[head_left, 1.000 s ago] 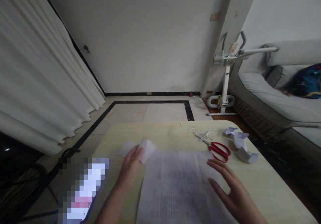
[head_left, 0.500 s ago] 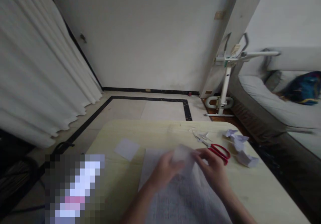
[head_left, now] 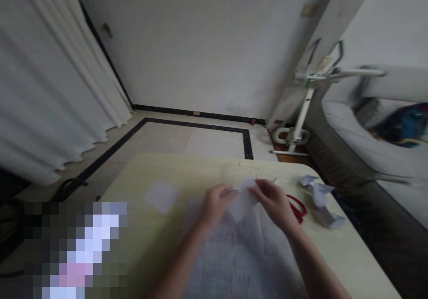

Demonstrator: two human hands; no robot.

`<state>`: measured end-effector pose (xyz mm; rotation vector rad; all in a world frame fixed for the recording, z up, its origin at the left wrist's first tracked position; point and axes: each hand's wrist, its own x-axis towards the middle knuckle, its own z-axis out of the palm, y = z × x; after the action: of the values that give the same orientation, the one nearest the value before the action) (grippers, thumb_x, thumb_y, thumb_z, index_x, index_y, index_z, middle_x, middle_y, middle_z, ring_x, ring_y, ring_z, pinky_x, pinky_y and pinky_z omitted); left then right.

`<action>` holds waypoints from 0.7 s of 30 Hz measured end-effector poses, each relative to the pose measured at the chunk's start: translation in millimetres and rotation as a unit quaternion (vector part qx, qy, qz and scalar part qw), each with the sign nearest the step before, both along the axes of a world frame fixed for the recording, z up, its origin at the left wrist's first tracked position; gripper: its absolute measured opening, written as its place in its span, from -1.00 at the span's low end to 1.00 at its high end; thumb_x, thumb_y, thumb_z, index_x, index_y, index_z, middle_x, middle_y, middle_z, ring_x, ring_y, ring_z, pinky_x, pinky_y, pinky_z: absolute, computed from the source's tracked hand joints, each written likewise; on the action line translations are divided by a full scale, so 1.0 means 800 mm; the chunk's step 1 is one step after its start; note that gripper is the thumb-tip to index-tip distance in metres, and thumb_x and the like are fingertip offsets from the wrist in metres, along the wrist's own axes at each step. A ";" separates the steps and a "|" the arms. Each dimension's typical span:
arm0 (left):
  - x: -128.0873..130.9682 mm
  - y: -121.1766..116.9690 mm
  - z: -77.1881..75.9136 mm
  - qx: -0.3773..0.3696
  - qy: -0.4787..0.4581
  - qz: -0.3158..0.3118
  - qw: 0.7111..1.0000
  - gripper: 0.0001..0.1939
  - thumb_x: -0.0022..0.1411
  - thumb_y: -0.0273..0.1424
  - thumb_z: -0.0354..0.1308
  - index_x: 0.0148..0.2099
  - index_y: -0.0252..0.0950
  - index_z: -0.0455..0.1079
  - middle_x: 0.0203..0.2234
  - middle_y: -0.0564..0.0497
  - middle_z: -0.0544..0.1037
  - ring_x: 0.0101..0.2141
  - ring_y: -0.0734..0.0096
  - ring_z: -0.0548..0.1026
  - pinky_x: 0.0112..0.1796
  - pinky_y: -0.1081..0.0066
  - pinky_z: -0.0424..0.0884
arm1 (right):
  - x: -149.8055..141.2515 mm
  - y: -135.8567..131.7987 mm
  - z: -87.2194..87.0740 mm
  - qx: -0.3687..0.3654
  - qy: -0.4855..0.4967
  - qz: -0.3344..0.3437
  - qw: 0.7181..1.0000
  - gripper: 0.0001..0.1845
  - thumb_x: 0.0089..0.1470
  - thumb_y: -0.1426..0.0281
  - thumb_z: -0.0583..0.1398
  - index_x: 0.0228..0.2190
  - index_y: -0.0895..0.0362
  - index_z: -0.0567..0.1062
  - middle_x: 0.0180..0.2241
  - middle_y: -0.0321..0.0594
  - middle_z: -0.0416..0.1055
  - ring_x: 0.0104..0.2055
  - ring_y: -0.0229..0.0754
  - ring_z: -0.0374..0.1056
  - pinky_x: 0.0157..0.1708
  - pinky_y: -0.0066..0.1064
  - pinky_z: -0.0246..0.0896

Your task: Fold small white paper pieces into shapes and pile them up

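Observation:
Between my two hands is a small white sheet of paper [head_left: 241,201], held up over a large printed sheet [head_left: 230,259]. My left hand [head_left: 216,203] pinches its left edge between thumb and fingers. At the opposite edge, my right hand [head_left: 272,198] grips the paper the same way. Red-handled scissors [head_left: 297,209] lie just right of my right hand, their blades mostly hidden behind it. A separate white paper square [head_left: 162,196] rests flat on the table to the left.
Several folded white paper pieces [head_left: 321,196] sit on the right of the pale wooden table [head_left: 354,259]. Thin paper scraps lie near its far edge. A sofa [head_left: 354,143] and white exercise stand [head_left: 302,116] are beyond on the right; a curtain [head_left: 60,80] hangs left.
My hands have spread slightly apart, and the small paper between them now shows flatter and more fully. My right hand covers more of the scissors. The whole view has tilted a little.

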<state>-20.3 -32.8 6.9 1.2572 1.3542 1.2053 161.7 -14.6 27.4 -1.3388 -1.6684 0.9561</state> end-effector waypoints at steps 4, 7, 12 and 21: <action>-0.012 -0.004 -0.009 -0.048 -0.031 0.033 0.998 -0.70 0.01 -0.21 0.23 -0.33 -0.38 0.50 -0.58 0.04 0.49 -0.54 0.43 0.40 -0.55 0.54 0.26 | -0.016 -0.002 -0.018 -0.024 0.048 -0.029 0.998 -0.73 0.02 0.20 0.20 -0.51 0.16 0.45 -0.58 -0.26 0.40 -0.52 -0.22 0.29 -0.55 -0.44 0.16; -0.017 -0.006 -0.012 -0.047 -0.030 0.037 0.998 -0.68 0.02 -0.19 0.21 -0.36 -0.39 0.49 -0.61 0.05 0.47 -0.55 0.43 0.39 -0.55 0.54 0.26 | -0.019 -0.009 -0.028 -0.033 0.072 -0.055 0.995 -0.70 0.04 0.17 0.19 -0.50 0.17 0.44 -0.57 -0.27 0.37 -0.53 -0.24 0.26 -0.55 -0.46 0.12; -0.021 -0.006 -0.011 -0.019 0.003 0.086 0.996 -0.67 0.07 -0.17 0.16 -0.42 -0.38 0.47 -0.61 0.05 0.45 -0.53 0.42 0.39 -0.51 0.53 0.28 | -0.020 -0.015 -0.031 -0.042 0.053 -0.047 0.997 -0.66 0.07 0.17 0.14 -0.54 0.17 0.44 -0.57 -0.25 0.37 -0.51 -0.22 0.27 -0.52 -0.45 0.13; -0.037 -0.012 -0.018 0.178 0.108 0.000 0.978 -0.54 0.17 -0.44 -0.01 0.13 -0.26 0.27 0.11 -0.13 0.34 0.09 0.15 0.31 0.02 0.17 0.29 | -0.017 -0.014 -0.030 -0.108 0.221 -0.081 0.966 -0.62 -0.02 0.26 0.21 -0.14 0.10 0.36 -0.63 -0.44 0.23 -0.63 -0.33 0.12 -0.65 -0.53 0.03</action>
<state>-49.6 -42.1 -7.2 1.6798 1.3270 1.3847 148.0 -26.0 3.7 -1.2627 -1.1266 1.2574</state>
